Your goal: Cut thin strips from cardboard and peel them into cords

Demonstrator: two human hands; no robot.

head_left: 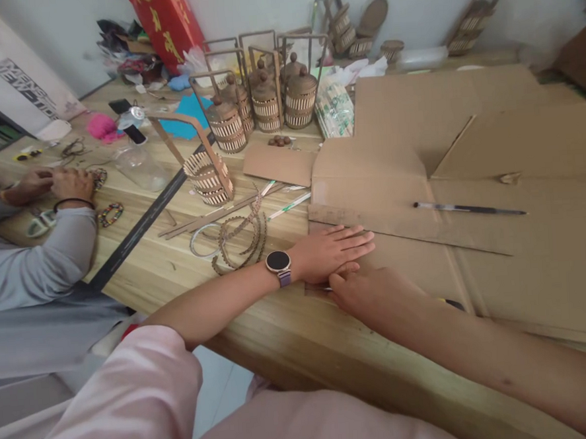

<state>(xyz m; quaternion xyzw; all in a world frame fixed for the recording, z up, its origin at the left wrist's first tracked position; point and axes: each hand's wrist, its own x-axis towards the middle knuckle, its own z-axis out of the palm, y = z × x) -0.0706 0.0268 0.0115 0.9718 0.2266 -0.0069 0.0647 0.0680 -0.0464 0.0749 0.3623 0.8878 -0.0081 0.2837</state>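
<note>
My left hand (pixel 332 251) lies flat with its fingers stretched out, pressing on the left edge of a large brown cardboard sheet (pixel 538 257); a watch is on the wrist. Just below it, my right hand (pixel 359 283) is closed at the same edge, its fingers curled under and touching the left hand. What those fingers hold, if anything, is hidden. A pen (pixel 471 208) lies on the cardboard to the right. A yellow and black object (pixel 452 304) shows partly behind my right forearm.
Coiled brown strips (pixel 242 239) and a lidless bamboo basket (pixel 208 178) stand left of my hands. Several lidded baskets (pixel 266 105) are behind, beside packed sticks (pixel 336 107). At left, another person's hands (pixel 67 183) work near beaded loops (pixel 110 215) and a clear jar (pixel 141 169).
</note>
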